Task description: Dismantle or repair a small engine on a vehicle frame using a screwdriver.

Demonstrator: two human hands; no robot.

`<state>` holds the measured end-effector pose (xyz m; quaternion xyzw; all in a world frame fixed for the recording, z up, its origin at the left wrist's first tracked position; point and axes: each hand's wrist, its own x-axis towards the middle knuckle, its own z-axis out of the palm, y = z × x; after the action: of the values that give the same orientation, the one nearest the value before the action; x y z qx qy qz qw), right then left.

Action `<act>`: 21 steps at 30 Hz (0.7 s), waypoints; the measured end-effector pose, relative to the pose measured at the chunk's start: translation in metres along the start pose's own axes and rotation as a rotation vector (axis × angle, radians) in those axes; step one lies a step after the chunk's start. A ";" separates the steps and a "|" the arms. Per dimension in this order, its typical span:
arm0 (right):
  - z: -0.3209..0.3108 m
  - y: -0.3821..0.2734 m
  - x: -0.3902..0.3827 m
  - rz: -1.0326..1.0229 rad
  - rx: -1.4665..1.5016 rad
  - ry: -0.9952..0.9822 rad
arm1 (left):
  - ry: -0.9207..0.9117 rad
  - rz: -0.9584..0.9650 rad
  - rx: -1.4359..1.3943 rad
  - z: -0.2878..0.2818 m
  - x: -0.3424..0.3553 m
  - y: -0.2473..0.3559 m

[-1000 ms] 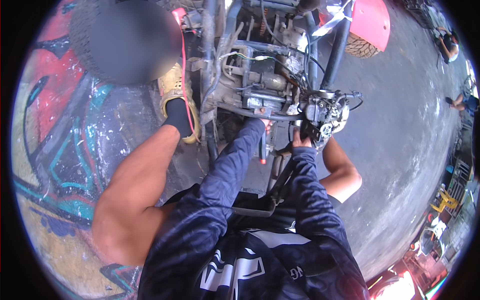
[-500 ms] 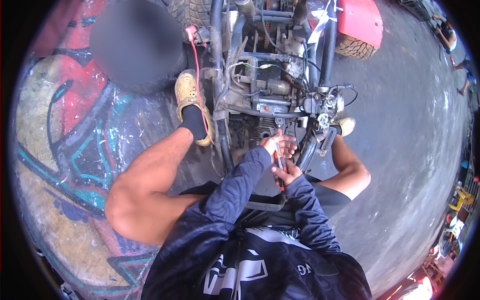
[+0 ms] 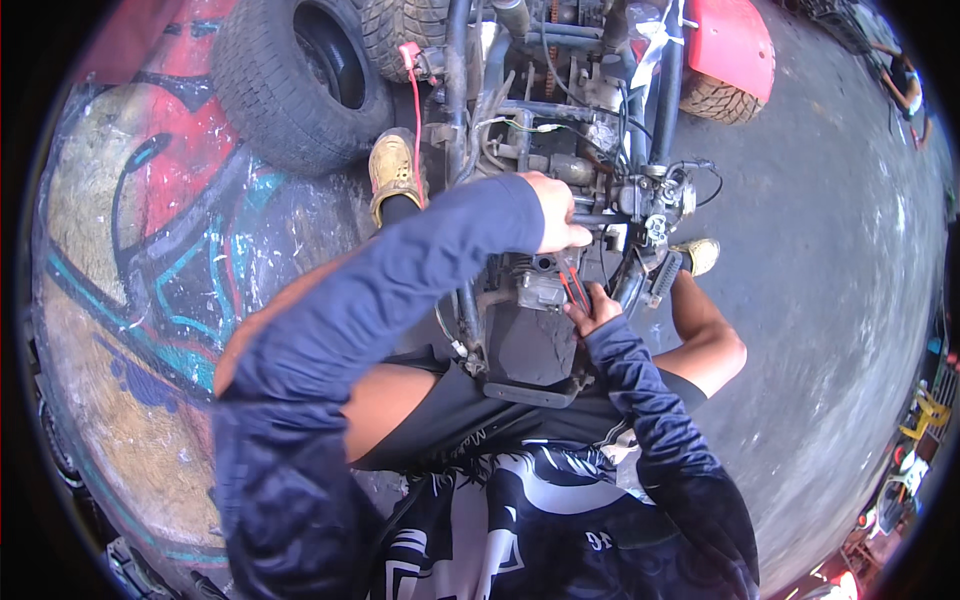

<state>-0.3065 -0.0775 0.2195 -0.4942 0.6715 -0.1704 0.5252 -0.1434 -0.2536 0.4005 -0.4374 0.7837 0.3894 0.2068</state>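
R hand [image 3: 597, 312] is on the near right side of the engine [image 3: 543, 288], its grip closed round a slim red & dark hand tool [image 3: 573, 284]; tool slants up & left, far end close to the engine, tip too small to make out. L hand [image 3: 557, 215] is just beyond it, reaching in from the left above the frame w/ fingers curled down; can't tell if its grip has hold of anything, since the palm's hidden. Both arms in dk blue sleeves. Metal frame [image 3: 457, 100] runs near to far around the engine; carb-like unit [image 3: 655, 200] sits right of the L hand, w/ a ridged footpeg [image 3: 662, 278] nearer. Thin wire w/ white connector [image 3: 545, 128] crosses farther in. Red cable [image 3: 416, 135] hangs along the frame's left side, close to a yellow clog [image 3: 392, 168]; 2nd clog [image 3: 702, 255] is right of the footpeg. Loose tire [image 3: 255, 95] lies far left by painted ground [image 3: 190, 230]. Red fender [image 3: 735, 45] covers a wheel [image 3: 722, 98], far right. Another person [image 3: 908, 88] is well apart, far right, on the gray floor [image 3: 830, 250].
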 end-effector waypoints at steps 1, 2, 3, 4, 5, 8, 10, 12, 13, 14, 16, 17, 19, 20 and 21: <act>0.010 0.009 0.012 -0.101 -0.046 0.016 | 0.003 -0.011 0.003 -0.004 -0.009 -0.013; 0.013 0.006 0.019 -0.099 -0.045 0.023 | 0.035 0.089 0.073 -0.010 -0.015 -0.028; 0.019 0.000 0.027 -0.073 0.001 0.104 | 0.065 0.190 0.144 -0.015 -0.021 -0.045; 0.026 -0.008 0.035 -0.054 0.050 0.179 | 0.052 0.171 0.198 -0.021 -0.036 -0.062; 0.029 -0.011 0.045 -0.052 0.050 0.190 | 0.039 0.166 0.251 -0.027 -0.047 -0.076; 0.046 0.002 0.083 0.009 0.227 0.476 | -0.055 0.170 0.225 -0.036 -0.064 -0.121; 0.044 0.011 0.098 0.105 0.030 0.519 | -0.023 0.222 0.127 -0.038 -0.065 -0.145; 0.056 0.006 0.102 0.003 -0.127 0.534 | 0.036 0.263 0.004 -0.028 -0.061 -0.158; 0.064 -0.010 0.100 -0.057 -0.144 0.485 | 0.105 0.291 -0.119 -0.023 -0.060 -0.166; 0.068 -0.017 0.099 -0.011 -0.067 0.387 | 0.152 0.345 -0.168 -0.016 -0.055 -0.169; 0.059 -0.028 0.106 0.084 -0.002 0.406 | 0.068 0.272 -0.259 -0.009 -0.049 -0.171; 0.057 -0.030 0.109 0.170 0.076 0.427 | -0.016 0.192 -0.334 -0.006 -0.047 -0.170; 0.057 -0.027 0.112 0.211 0.128 0.432 | -0.038 0.165 -0.357 0.001 -0.040 -0.174; 0.065 -0.035 0.107 0.122 -0.058 0.396 | 0.060 0.286 -0.325 0.009 -0.035 -0.182; 0.073 -0.040 0.105 0.031 -0.242 0.355 | 0.161 0.405 -0.291 0.015 -0.033 -0.188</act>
<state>-0.2194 -0.1626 0.1648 -0.5055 0.7765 -0.1651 0.3380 0.0328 -0.2840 0.3325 -0.3265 0.8049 0.4956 -0.0033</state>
